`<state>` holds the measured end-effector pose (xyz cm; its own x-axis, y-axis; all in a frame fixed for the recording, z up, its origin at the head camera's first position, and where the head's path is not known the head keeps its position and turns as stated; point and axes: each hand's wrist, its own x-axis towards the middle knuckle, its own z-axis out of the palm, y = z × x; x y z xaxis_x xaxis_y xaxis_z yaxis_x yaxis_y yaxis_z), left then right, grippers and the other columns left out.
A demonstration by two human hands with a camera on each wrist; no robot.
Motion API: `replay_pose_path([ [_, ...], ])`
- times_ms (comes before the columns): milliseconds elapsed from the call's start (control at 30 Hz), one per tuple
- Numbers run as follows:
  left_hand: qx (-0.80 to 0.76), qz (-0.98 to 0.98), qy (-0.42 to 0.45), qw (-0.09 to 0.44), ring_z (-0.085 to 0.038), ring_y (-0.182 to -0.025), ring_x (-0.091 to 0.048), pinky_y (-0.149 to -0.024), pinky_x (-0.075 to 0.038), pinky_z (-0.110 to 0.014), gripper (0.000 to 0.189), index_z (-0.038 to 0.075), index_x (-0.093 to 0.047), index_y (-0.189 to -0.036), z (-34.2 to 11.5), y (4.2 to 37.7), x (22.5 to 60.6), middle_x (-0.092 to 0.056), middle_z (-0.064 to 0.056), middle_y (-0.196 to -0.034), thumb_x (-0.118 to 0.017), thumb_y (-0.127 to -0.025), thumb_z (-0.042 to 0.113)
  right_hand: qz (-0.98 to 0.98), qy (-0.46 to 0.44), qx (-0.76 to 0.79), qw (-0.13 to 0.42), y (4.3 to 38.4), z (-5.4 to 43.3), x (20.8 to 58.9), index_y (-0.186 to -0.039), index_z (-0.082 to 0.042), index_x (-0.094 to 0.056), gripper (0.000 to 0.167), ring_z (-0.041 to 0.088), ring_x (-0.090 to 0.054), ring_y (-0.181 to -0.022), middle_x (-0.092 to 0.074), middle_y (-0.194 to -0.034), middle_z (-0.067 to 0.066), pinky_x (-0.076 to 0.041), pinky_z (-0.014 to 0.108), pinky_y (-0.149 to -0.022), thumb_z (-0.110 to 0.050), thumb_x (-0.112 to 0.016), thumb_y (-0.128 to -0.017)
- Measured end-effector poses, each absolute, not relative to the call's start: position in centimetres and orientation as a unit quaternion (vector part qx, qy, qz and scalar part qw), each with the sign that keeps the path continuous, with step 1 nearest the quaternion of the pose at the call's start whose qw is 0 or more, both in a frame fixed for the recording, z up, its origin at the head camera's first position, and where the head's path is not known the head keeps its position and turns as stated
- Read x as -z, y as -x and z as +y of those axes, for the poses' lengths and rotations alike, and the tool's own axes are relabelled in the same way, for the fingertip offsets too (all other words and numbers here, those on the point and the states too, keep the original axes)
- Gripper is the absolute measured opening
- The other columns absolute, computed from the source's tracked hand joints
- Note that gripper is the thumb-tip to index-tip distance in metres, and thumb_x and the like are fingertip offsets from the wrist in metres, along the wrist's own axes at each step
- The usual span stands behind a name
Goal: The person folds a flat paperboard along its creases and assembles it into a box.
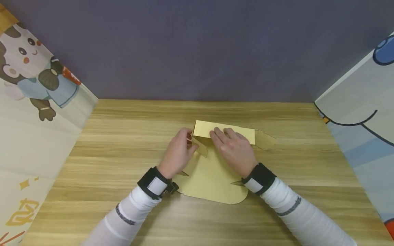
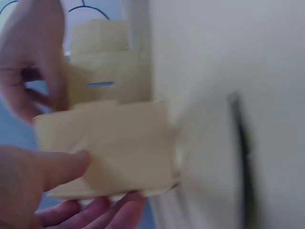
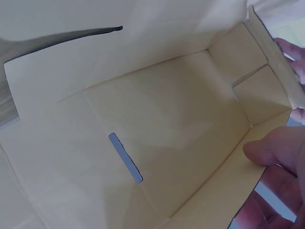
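Observation:
A partly folded cardboard box (image 1: 212, 181) lies on the table, its raised far wall (image 1: 203, 129) lit from above. At its left end, my left hand (image 1: 176, 153) pinches a folded end flap (image 2: 105, 148), thumb on one face and fingers behind. My right hand (image 1: 235, 152) grips the far wall. Its thumb (image 3: 262, 150) presses the inner face while the fingers pass outside. The right end flap (image 1: 264, 140) sticks outward, unfolded. A narrow slot (image 3: 125, 157) pierces a crease in the cardboard. In the head view my right thumb is hidden.
Under the box is a wood-grain table (image 1: 117, 143). A dark panel (image 1: 203, 51) rises behind it, and cartoon-printed walls (image 1: 27, 143) flank both sides. The near panel of the box has rounded corners and cut slits (image 1: 237, 183).

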<state>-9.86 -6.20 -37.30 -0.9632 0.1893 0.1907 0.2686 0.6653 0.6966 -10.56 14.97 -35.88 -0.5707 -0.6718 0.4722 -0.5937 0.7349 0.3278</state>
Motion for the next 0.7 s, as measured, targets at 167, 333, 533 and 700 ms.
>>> replay_pose_path([
  [167,0.361,-0.921,0.142,0.029,-0.016,-0.081,-0.066,-0.066,-0.055,-0.023,0.033,0.004,-0.053,-0.11,-6.4,10.5,35.8,-0.063,-0.008,-0.095,-0.073,-0.087,0.016,-0.884,-0.359,0.067,0.293,10.6,15.0,35.9,-0.121,-0.007,-0.066,0.03,0.029,-0.065,-0.098,-0.068,-0.121,0.008,-0.059,0.035,-0.072,-0.004,-0.058,-0.092],
  [333,0.338,-0.932,0.131,0.024,-0.012,-0.07,-0.063,-0.055,-0.052,-0.023,0.041,0.006,-0.05,-0.112,-6.0,11.3,36.4,-0.063,-0.004,-0.09,-0.076,-0.085,0.023,-0.884,-0.357,0.063,0.295,10.6,15.0,35.8,-0.121,-0.008,-0.066,0.029,0.028,-0.065,-0.097,-0.068,-0.121,0.008,-0.059,0.035,-0.071,-0.006,-0.058,-0.092],
  [533,0.29,-0.948,0.125,0.031,-0.02,-0.079,-0.068,-0.064,-0.056,-0.032,0.064,0.008,-0.043,-0.131,-5.4,12.3,37.7,-0.068,-0.01,-0.095,-0.078,-0.082,0.031,-0.882,-0.358,0.063,0.3,10.6,14.9,35.8,-0.119,-0.008,-0.067,0.028,0.027,-0.065,-0.096,-0.069,-0.12,0.007,-0.059,0.034,-0.07,-0.006,-0.057,-0.093],
  [700,0.285,-0.95,0.117,0.053,-0.018,-0.063,-0.064,-0.049,-0.05,-0.029,0.057,0.008,-0.047,-0.127,-5.2,12.8,38.0,-0.068,-0.009,-0.083,-0.077,-0.083,0.029,-0.883,-0.354,0.054,0.303,10.7,14.8,35.7,-0.119,-0.009,-0.067,0.028,0.028,-0.065,-0.096,-0.069,-0.12,0.007,-0.059,0.035,-0.07,-0.005,-0.058,-0.093],
])
